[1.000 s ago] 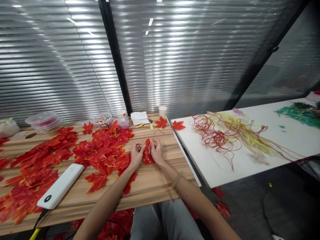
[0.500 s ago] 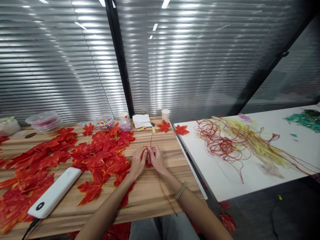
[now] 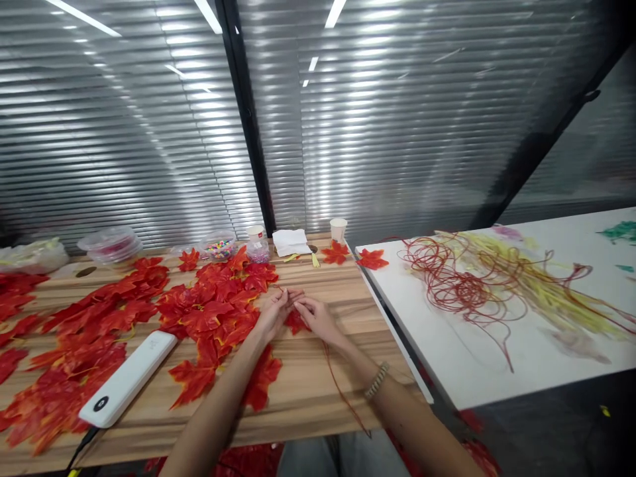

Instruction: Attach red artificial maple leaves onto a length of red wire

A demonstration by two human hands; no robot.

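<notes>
My left hand (image 3: 275, 314) and my right hand (image 3: 318, 318) meet fingertip to fingertip above the wooden table. Both are closed in a pinch on a thin reddish-brown cord, which the fingers mostly hide. A short bit of it shows by the left fingers, and a long tail of the cord (image 3: 334, 381) runs from under my right wrist to the table's front edge. Beneath the hands lies a red maple leaf (image 3: 297, 322), partly covered. Another artificial leaf (image 3: 264, 381) rests beside my left forearm.
Heaps of red leaves (image 3: 209, 311) and a white power bank (image 3: 128, 379) lie to the left. Bead tubs (image 3: 220, 248), paper cups (image 3: 338, 229) and a white paper (image 3: 290, 241) line the back. On the white table, tangled red cord (image 3: 464, 288) lies with yellow strips (image 3: 551, 295).
The cord that stretched upward from my fingers has come down toward the left hand. My hands have shifted slightly, exposing more of the leaf below. The view has turned a little left.
</notes>
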